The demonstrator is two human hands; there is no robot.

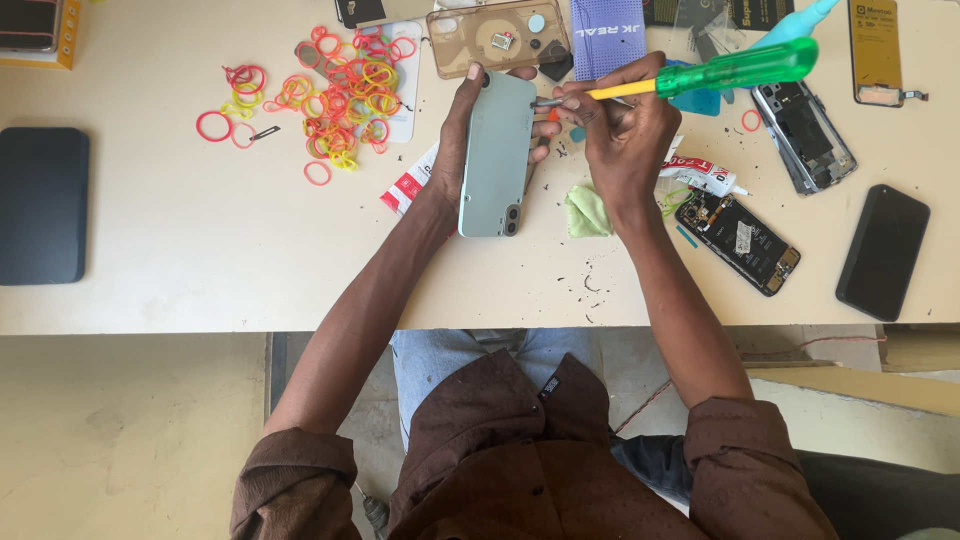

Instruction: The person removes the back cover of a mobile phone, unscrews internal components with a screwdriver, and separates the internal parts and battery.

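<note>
My left hand point(455, 135) grips a pale green phone point(495, 155) by its edges, back side up, with its camera lenses toward me. My right hand point(620, 125) holds a screwdriver point(735, 68) with a green translucent handle and yellow shank. Its metal tip rests against the phone's right edge near the top. Both hands hover just above the cream table point(200, 280).
A heap of pink, yellow and orange rubber bands point(335, 95) lies at upper left, a dark tablet point(40, 205) at far left. A clear phone case point(498, 35), green cloth point(588, 212), glue tube point(700, 175), opened phones point(805, 135) point(738, 240) and a black phone point(883, 252) sit right.
</note>
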